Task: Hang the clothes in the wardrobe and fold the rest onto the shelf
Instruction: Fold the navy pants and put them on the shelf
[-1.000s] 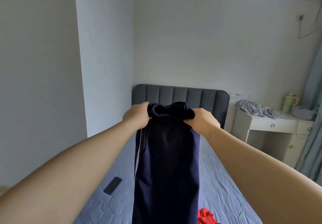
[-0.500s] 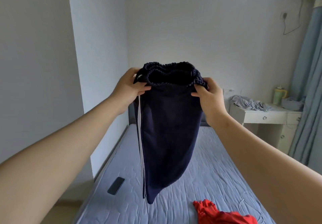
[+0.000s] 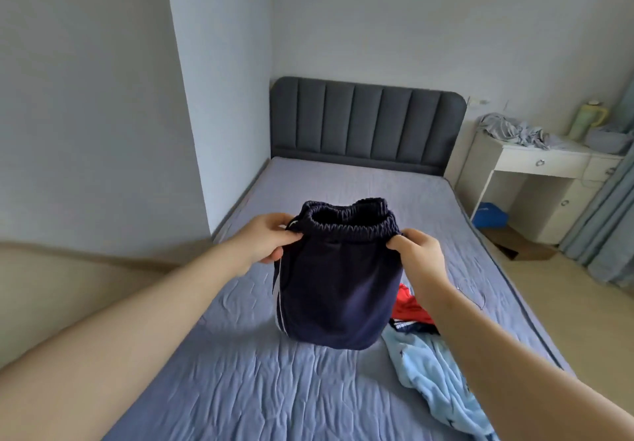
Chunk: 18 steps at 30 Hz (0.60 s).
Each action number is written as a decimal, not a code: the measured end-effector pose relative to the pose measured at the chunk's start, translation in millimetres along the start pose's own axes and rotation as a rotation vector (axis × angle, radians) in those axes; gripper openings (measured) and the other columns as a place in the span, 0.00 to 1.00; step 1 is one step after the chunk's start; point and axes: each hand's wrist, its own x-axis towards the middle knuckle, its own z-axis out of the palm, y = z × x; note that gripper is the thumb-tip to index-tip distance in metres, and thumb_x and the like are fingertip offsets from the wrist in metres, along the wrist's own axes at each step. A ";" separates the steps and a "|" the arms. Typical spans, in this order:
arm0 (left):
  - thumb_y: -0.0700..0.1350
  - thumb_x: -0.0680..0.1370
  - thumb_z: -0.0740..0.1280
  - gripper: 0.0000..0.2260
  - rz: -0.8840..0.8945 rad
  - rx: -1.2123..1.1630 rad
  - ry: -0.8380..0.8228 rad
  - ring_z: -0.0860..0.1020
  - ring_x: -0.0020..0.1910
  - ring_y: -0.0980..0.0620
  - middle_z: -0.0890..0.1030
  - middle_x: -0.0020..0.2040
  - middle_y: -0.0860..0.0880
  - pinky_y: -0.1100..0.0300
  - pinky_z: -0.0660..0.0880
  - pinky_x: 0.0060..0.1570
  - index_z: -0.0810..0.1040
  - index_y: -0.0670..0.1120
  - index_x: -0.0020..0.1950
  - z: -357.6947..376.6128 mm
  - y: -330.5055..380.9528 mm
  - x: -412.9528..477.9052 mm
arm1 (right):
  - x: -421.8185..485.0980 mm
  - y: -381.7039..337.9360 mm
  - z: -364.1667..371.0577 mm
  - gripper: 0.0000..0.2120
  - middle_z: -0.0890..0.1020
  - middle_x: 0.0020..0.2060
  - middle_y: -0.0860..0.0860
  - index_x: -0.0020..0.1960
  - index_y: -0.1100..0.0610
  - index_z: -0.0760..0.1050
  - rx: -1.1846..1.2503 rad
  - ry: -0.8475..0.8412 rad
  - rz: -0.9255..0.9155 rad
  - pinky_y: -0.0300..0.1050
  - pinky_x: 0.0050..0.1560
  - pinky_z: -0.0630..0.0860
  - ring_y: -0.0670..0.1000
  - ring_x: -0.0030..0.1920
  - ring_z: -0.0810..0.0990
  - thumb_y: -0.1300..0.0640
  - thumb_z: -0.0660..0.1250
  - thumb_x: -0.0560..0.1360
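Observation:
Dark navy trousers [image 3: 334,289] with a white side stripe hang from their elastic waistband, and their lower end rests on the bed [image 3: 260,382]. My left hand [image 3: 271,240] pinches the waistband's left side. My right hand [image 3: 417,253] pinches its right side. A red garment [image 3: 410,308] and a light blue garment [image 3: 435,375] lie on the bed to the right of the trousers, partly behind my right forearm.
The grey padded headboard [image 3: 367,121] stands at the far end of the bed. A white desk [image 3: 542,162] on the right carries crumpled grey clothes [image 3: 514,130] and a pale green jug [image 3: 588,120]. Blue-grey curtains [image 3: 607,221] hang at the right edge. A white wall [image 3: 85,97] is on the left.
Both hands have brought the trousers down from in front of the wall until their lower end bunches on the bed. The view has tilted down, and the light blue garment has come into sight.

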 end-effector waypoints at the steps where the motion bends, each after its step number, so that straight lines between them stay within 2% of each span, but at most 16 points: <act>1: 0.40 0.77 0.65 0.04 -0.042 0.005 -0.015 0.63 0.21 0.58 0.66 0.29 0.51 0.69 0.61 0.21 0.78 0.48 0.47 7.1 -11.8 -9.6 | -12.2 13.5 -2.4 0.14 0.62 0.20 0.45 0.25 0.54 0.66 -0.005 -0.030 0.045 0.45 0.34 0.57 0.50 0.31 0.61 0.62 0.65 0.66; 4: 0.41 0.77 0.66 0.04 -0.166 0.007 -0.065 0.62 0.20 0.59 0.64 0.26 0.53 0.69 0.60 0.20 0.77 0.46 0.51 30.4 -48.8 -40.0 | -50.0 53.3 -10.4 0.12 0.65 0.22 0.47 0.26 0.54 0.67 -0.021 -0.116 0.179 0.46 0.35 0.60 0.51 0.31 0.62 0.63 0.65 0.66; 7: 0.41 0.77 0.66 0.03 -0.281 0.014 -0.120 0.62 0.20 0.59 0.66 0.23 0.55 0.69 0.61 0.20 0.77 0.46 0.50 52.9 -90.0 -67.8 | -88.9 91.5 -15.9 0.08 0.65 0.27 0.52 0.31 0.58 0.69 -0.038 -0.173 0.276 0.47 0.36 0.60 0.51 0.34 0.63 0.65 0.65 0.66; 9: 0.41 0.78 0.65 0.03 -0.335 0.044 -0.138 0.66 0.20 0.59 0.69 0.27 0.53 0.68 0.62 0.22 0.76 0.45 0.50 66.9 -116.1 -78.1 | -110.4 115.2 -18.0 0.08 0.66 0.28 0.53 0.31 0.59 0.69 -0.068 -0.213 0.351 0.46 0.37 0.60 0.51 0.34 0.64 0.65 0.65 0.67; 12: 0.43 0.79 0.63 0.03 -0.387 0.114 -0.133 0.74 0.28 0.59 0.75 0.36 0.50 0.67 0.68 0.26 0.74 0.51 0.47 85.6 -146.5 -81.7 | -129.4 145.4 -18.0 0.08 0.66 0.30 0.53 0.33 0.58 0.68 -0.097 -0.278 0.445 0.45 0.38 0.60 0.51 0.35 0.64 0.64 0.64 0.69; 15: 0.44 0.79 0.61 0.04 -0.437 0.104 -0.113 0.77 0.34 0.58 0.78 0.42 0.52 0.69 0.71 0.27 0.73 0.53 0.48 98.9 -171.5 -70.2 | -129.1 168.1 -8.5 0.06 0.66 0.32 0.54 0.36 0.58 0.68 -0.119 -0.300 0.485 0.44 0.39 0.59 0.51 0.36 0.63 0.63 0.63 0.70; 18: 0.43 0.79 0.62 0.05 -0.482 0.068 -0.066 0.77 0.35 0.56 0.78 0.42 0.52 0.67 0.73 0.29 0.73 0.52 0.51 103.4 -198.0 -46.9 | -113.3 191.4 14.1 0.13 0.63 0.31 0.53 0.30 0.59 0.62 -0.176 -0.251 0.473 0.42 0.34 0.58 0.50 0.32 0.60 0.64 0.63 0.70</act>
